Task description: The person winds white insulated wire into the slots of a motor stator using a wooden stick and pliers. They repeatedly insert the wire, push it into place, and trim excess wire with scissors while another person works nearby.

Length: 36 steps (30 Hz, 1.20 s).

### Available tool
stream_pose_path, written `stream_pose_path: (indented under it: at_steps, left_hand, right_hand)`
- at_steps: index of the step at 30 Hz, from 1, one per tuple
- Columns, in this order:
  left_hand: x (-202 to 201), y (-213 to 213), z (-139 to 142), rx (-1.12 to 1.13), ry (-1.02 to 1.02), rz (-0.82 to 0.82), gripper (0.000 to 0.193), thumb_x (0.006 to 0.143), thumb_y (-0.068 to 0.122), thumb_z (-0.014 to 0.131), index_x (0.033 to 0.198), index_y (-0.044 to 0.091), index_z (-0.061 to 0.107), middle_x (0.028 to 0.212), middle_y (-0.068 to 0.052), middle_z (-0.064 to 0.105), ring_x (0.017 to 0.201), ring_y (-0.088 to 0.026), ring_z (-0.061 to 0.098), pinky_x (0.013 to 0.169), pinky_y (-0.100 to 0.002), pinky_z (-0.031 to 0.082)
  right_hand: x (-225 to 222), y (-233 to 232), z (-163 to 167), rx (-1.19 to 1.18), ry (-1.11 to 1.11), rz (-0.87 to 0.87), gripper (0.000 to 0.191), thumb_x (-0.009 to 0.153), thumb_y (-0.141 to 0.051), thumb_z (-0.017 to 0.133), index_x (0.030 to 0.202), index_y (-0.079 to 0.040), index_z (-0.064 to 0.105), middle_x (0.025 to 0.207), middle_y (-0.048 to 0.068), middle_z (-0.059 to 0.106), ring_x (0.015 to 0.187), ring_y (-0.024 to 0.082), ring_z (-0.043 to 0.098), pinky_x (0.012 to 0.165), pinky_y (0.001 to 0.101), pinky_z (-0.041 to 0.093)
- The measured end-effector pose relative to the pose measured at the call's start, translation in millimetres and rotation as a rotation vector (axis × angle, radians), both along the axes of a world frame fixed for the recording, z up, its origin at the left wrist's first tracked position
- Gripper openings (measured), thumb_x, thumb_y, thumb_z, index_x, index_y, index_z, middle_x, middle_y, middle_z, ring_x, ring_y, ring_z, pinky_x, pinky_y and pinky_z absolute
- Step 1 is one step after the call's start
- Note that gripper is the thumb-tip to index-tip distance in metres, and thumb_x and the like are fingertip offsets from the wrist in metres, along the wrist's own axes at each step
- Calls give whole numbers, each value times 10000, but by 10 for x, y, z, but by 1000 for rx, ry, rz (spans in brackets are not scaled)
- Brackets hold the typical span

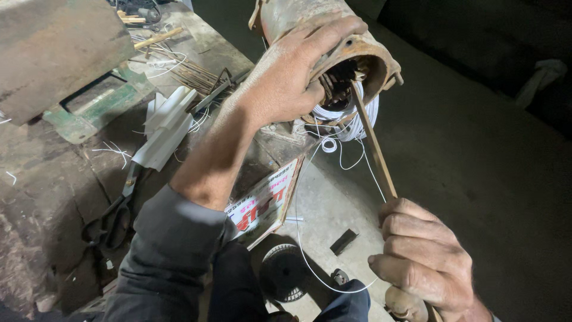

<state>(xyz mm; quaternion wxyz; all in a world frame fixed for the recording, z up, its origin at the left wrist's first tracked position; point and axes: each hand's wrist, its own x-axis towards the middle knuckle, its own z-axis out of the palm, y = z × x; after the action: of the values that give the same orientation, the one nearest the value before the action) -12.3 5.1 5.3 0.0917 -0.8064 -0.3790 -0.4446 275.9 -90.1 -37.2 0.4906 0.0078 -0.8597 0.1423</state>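
A rusty cylindrical motor housing (292, 15) lies on the workbench with its open end toward me. My left hand (292, 74) grips the rim of that open end, thumb at the slots. White wire coils (351, 119) bulge out below the opening. My right hand (423, 256) is closed around a thin wooden stick (372, 140), whose tip pokes into the slots inside the housing. A loose white wire (304, 250) hangs down in a loop toward my lap.
The worn workbench (47, 179) carries white insulation strips (164, 125), black scissors (116, 211), thin sticks (196, 74) and a green metal frame (89, 113). A printed cardboard box (265, 203) leans at the bench edge. A round dark wheel (283, 271) lies on the floor.
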Motion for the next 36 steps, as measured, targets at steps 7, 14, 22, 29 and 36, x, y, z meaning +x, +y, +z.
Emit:
stream_pose_path:
  at_steps: [7,14,22,29,36]
  left_hand:
    - [-18,11,-19,-5,-12,-13,820,760,-99,706,1515,144,497,1513,-158,558,1477,-372,472,1275,-460,364]
    - [35,-144,65,17,-54,-74,766,754,-106,701,1471,108,538,1480,-166,598,1455,-371,512,1248,-439,393]
    - [29,-123,28,16,-69,-42,763,753,-91,725,1466,107,542,1485,-162,591,1455,-361,505,1248,-449,388]
    - [-24,-65,0,18,-57,-49,756,797,-83,739,1490,138,533,1489,-144,589,1452,-353,516,1253,-449,405]
    - [-41,37,-65,-4,-56,-15,805,810,-68,768,1526,188,505,1532,-133,547,1473,-350,482,1264,-446,400]
  right_hand:
    - [31,150,46,74,-76,138,541,1119,-390,417,739,-50,600,508,-5,415,493,161,455,613,396,469]
    - [-7,-87,149,168,-50,116,471,1079,-360,466,737,-77,623,519,-38,375,513,172,439,621,396,489]
    - [-55,65,168,249,-166,212,410,1049,-305,584,744,-35,629,502,-3,431,493,203,467,582,418,460]
    - [-2,177,62,179,-164,188,367,1031,-243,515,709,-97,611,506,-14,434,490,179,429,606,412,455]
    - [-21,286,-329,152,-107,156,393,1026,-255,533,664,-109,580,482,-17,392,471,171,406,622,403,488]
